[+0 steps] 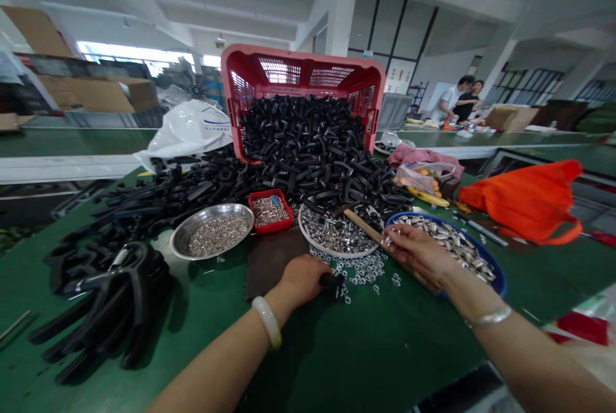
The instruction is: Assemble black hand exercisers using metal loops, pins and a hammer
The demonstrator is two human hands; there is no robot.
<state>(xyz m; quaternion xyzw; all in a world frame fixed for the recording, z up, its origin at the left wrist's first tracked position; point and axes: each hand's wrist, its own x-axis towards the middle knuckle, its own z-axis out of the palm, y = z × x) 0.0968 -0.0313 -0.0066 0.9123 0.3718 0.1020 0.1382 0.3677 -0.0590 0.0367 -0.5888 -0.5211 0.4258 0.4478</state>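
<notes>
Green tabletop (308, 362): black U-shaped parts (308, 143) heaped against a red crate (303, 67). Left hand (303, 278), fingers closed on a black part (332, 281) beside hex nuts (359, 269). Right hand (418, 256), fingers pinching a silver fitting (387, 238) near a blue tray (500, 281). Two people (455, 97) at a far bench.

The left hand (302, 279) is gripping a short black rubber piece (332, 282) beside scattered silver nuts (359, 269), while the right hand (421, 256) is pinching a small silver fitting (387, 237) above a round blue tray (500, 281).

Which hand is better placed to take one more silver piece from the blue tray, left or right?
Probably the right hand: it is already over the rim of the blue tray, close to the silver metal pieces. The left hand is farther away, on a black part beside scattered washers.
</notes>
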